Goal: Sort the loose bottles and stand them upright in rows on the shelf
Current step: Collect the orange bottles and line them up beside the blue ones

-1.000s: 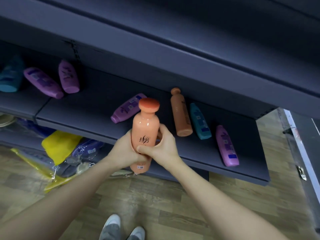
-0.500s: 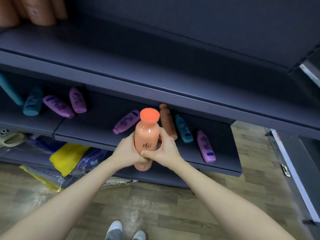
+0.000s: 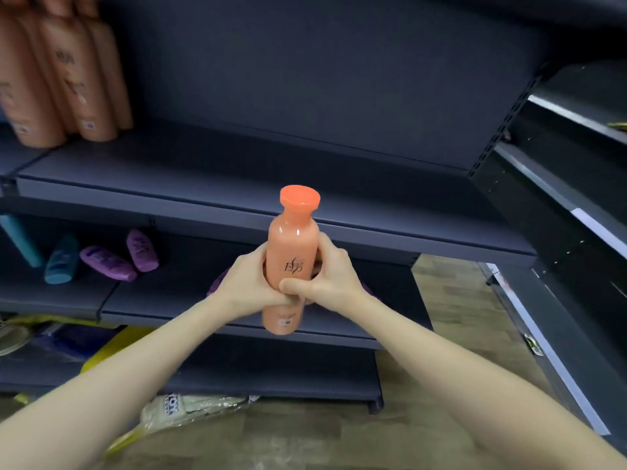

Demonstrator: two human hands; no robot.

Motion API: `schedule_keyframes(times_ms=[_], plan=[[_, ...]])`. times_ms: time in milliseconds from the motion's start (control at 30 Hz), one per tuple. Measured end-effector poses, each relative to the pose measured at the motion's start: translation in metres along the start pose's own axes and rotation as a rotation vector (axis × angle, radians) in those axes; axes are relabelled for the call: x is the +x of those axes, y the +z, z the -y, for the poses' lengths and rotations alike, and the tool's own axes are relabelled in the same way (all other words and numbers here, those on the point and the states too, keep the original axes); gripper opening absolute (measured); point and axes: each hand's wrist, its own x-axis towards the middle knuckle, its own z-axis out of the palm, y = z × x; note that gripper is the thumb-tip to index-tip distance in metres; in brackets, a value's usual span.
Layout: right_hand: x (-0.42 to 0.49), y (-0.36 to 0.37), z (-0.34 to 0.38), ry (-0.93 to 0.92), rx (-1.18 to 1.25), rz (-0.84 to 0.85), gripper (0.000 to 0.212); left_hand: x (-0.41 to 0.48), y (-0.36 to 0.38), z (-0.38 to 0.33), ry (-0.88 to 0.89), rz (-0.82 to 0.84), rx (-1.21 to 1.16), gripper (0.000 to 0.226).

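Head view | left hand (image 3: pixel 247 286) and right hand (image 3: pixel 334 283) both grip upright orange bottle (image 3: pixel 291 245) | arms outstretched

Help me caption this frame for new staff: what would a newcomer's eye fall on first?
First, the bright orange bottle at the centre, held upright in front of the shelves by the left hand and the right hand. Next, the row of matching orange bottles standing on the upper shelf at top left. Then the purple bottles and teal bottles lying loose on the lower shelf at left.
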Motion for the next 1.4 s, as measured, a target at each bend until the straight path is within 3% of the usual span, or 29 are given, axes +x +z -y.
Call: schedule_keyframes(times_ms=[233,567,833,1400], plan=[[0.0,-0.047,0.045,-0.136,0.05,-0.132,0.059,0.005,-0.018,-0.065,0.183,-0.062,-0.059,0.054],[0.003,-0.074,0.095,-0.234,0.216,-0.179,0.044,0.006,-0.038,-0.11,0.316,-0.181,-0.191,0.057],[0.005,-0.059,0.124,-0.238,0.23,-0.102,0.059,-0.005,-0.059,-0.113,0.307,-0.265,-0.219,0.056],[0.047,0.054,0.181,-0.273,0.214,0.044,0.057,-0.052,-0.163,-0.042,0.142,-0.42,-0.136,0.052]])
